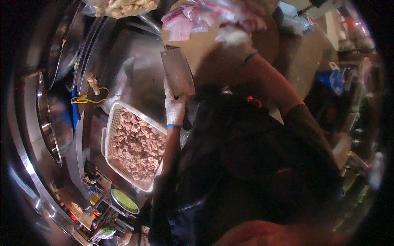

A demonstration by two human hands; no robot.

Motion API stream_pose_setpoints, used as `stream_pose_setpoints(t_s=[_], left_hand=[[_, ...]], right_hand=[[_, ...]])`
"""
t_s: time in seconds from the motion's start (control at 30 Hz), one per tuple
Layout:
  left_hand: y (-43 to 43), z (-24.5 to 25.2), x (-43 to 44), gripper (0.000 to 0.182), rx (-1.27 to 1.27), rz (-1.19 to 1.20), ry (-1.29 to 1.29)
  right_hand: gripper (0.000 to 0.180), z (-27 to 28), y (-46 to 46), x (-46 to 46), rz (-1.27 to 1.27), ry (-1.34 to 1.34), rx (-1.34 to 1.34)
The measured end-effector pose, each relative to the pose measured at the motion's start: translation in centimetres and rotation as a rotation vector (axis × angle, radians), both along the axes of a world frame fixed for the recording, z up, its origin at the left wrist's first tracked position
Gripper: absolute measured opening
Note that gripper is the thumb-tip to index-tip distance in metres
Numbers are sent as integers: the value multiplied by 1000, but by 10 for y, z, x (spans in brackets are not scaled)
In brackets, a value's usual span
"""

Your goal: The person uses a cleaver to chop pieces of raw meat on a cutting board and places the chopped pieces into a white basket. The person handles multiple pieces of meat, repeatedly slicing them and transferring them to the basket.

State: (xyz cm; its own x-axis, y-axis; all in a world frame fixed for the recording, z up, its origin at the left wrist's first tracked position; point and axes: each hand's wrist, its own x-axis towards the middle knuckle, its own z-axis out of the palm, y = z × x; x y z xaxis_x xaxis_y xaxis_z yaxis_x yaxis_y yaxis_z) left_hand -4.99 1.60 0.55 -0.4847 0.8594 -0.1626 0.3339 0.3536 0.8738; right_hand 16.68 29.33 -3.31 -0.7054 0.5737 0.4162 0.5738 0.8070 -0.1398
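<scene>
My left hand (174, 110), in a white knit glove with a blue band at the wrist, grips a broad cleaver (178, 72). Its wide blade points away from me, beside the near left edge of a round cutting board (206, 46). My right hand (234, 36), gloved in white too, is blurred over the board, at the near side of a pile of raw pink pieces with silvery skin (197, 18), fish or meat. Its fingers are not clear enough to tell whether they hold a piece.
Left of my left forearm stands a white perforated plastic basket (110, 132) with many small brownish-pink raw pieces. Beyond it are a yellow cord (89, 99), a metal counter (144, 77) and a clear bag of ginger-like roots (126, 7). A bowl of green bits (124, 200) stands lower left.
</scene>
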Motion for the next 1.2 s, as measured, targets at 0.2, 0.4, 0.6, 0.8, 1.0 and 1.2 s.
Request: stream_pose_setpoints(t_s=[0.2,0.4,0.6,0.8,1.0,1.2], left_hand=[[-16,2,14,90,-148,164,-302],[-20,-19,6,92,-203,106,-199],[-15,-31,3,92,134,4,110],[-20,-25,-2,96,-57,7,-237],[-14,-44,-10,98,29,-40,-311],[-22,-61,-15,97,-75,40,-368]], right_hand=[[34,15,70,-14,-127,183,-64],[27,15,81,-101,158,-9,210],[32,67,92,-128,-91,-139,-502],[39,83,51,-59,350,48,-671],[34,28,-9,37,205,95,-578],[45,13,-104,16,-174,-165,-601]])
